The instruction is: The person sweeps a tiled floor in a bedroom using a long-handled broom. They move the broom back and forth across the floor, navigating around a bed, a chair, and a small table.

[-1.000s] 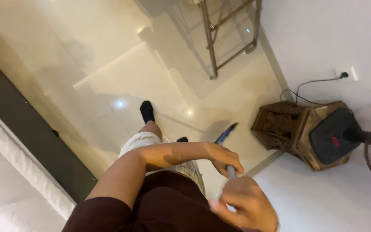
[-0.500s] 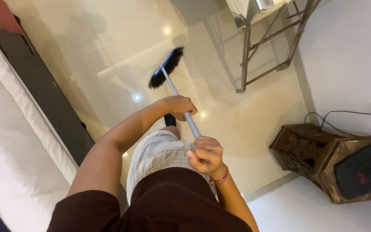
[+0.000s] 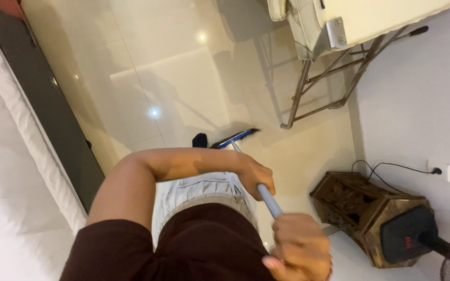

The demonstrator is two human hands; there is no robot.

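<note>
- Broom (image 3: 235,139): its blue head lies low on the glossy cream floor tiles (image 3: 173,88), just beside a foot in a dark sock (image 3: 199,140); its grey handle (image 3: 266,199) runs up from the head toward the person's body.
- Left hand (image 3: 256,175): wrapped closed around the handle at its lower grip point, forearm crossing in front of the light shorts.
- Right hand (image 3: 300,250): fist closed on the upper end of the handle, close to the dark maroon shirt.
- The two hands sit near each other on the handle, a short bare stretch of it between them.
- Metal folding stand (image 3: 319,86): beyond the broom head, against the white wall, carrying a pale padded item.
- Carved wooden box (image 3: 360,211): on the floor near the right hand, by the wall, with a black fan base (image 3: 407,239) touching its side.
- Wall socket (image 3: 438,170): above the box, a dark cable plugged in.
- White bedding (image 3: 11,171): along the left edge, on a dark bed frame.
</note>
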